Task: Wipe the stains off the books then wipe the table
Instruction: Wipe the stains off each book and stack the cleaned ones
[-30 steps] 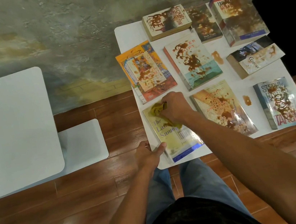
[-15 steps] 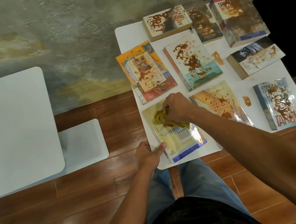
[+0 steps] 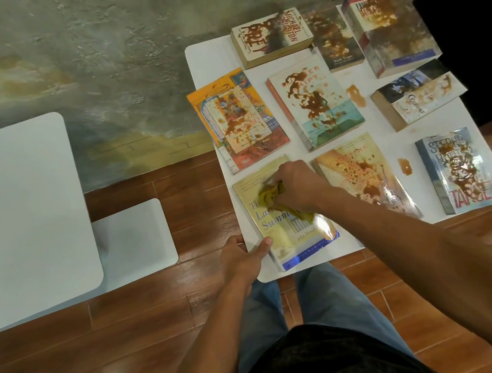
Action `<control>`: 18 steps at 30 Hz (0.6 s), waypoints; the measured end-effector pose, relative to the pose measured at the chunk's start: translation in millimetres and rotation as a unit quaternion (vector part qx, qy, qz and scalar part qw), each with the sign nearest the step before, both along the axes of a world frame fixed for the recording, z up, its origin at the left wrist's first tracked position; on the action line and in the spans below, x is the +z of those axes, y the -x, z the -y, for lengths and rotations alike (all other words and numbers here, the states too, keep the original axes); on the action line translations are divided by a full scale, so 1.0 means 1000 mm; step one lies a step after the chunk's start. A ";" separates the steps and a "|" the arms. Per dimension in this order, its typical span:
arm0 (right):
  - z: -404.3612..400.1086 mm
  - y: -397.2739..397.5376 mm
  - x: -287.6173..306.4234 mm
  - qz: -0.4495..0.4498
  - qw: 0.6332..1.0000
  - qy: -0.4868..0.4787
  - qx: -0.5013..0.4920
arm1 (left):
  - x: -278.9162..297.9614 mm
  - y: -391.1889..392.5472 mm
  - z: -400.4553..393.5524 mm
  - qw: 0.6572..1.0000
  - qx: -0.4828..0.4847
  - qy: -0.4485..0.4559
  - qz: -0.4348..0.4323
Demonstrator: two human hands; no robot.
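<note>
Several books with brown stains lie flat on a small white table (image 3: 214,52). My right hand (image 3: 296,184) grips a crumpled yellow cloth (image 3: 274,198) and presses it on the pale yellow book (image 3: 279,238) at the near left corner. My left hand (image 3: 241,257) grips the table's near left edge, its thumb resting on that book's corner. Beside it lie a stained cream book (image 3: 365,173) and a grey book (image 3: 458,171). Brown smears mark the bare tabletop (image 3: 404,165) between them.
An orange book (image 3: 239,121), a teal book (image 3: 317,105) and a thick book (image 3: 417,98) fill the middle row; three more lie at the back. A second white table (image 3: 20,216) with a low white stool (image 3: 134,235) stands left. Wooden floor lies around; a rough wall behind.
My right hand has slid the cloth from the book's top edge down towards its middle. My left hand has stayed on the table's edge.
</note>
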State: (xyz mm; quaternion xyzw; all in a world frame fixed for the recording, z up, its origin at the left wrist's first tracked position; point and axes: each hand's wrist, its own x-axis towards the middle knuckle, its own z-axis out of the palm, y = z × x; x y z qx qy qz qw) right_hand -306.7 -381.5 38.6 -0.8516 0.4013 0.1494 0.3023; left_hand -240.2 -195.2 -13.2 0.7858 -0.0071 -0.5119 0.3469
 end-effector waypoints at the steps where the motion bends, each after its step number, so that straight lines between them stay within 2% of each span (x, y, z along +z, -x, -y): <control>1: -0.003 0.000 0.001 0.003 1.000 -0.007 0.012 | 0.000 0.000 0.000 1.000 0.001 0.000 0.002; 8: 0.020 0.017 0.010 -0.030 0.998 0.041 -0.048 | 0.001 0.000 0.002 1.000 0.003 0.005 0.008; 18: -0.006 0.058 -0.002 -0.063 0.997 0.032 -0.027 | 0.000 0.001 -0.002 1.000 -0.010 0.012 0.015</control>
